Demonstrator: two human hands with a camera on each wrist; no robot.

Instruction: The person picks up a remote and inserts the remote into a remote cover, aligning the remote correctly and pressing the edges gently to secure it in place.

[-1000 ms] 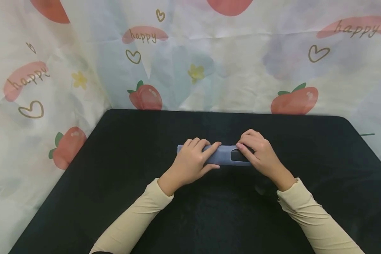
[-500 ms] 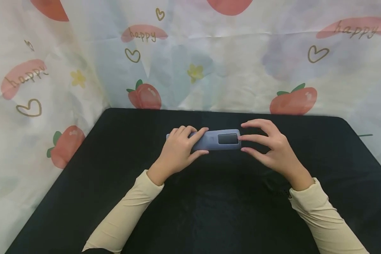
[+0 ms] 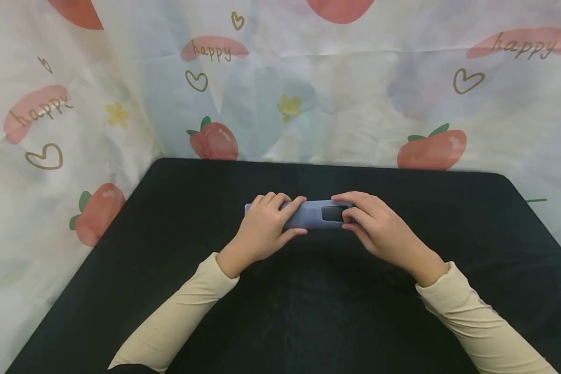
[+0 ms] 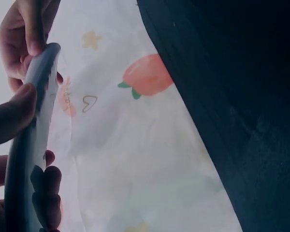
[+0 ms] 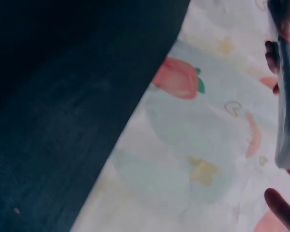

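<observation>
A long blue-grey remote control with a dark rectangular window near its right end is held crosswise over the black table. My left hand grips its left half, thumb along the near side and fingers over the far side; the left wrist view shows the fingers wrapped around the remote control. My right hand pinches the right end, index finger at the far edge, thumb at the near edge, another finger bent over the dark window. Its end also shows in the right wrist view, where the remote control is partly cut off.
The table has a black cover and reaches back to a pale curtain printed with peaches, hearts and "happy". More of that curtain hangs along the left side.
My right hand first let go of the end and spread its fingers, then came back onto it. The remote control shifted left and up, then slightly down, with my left hand holding on.
</observation>
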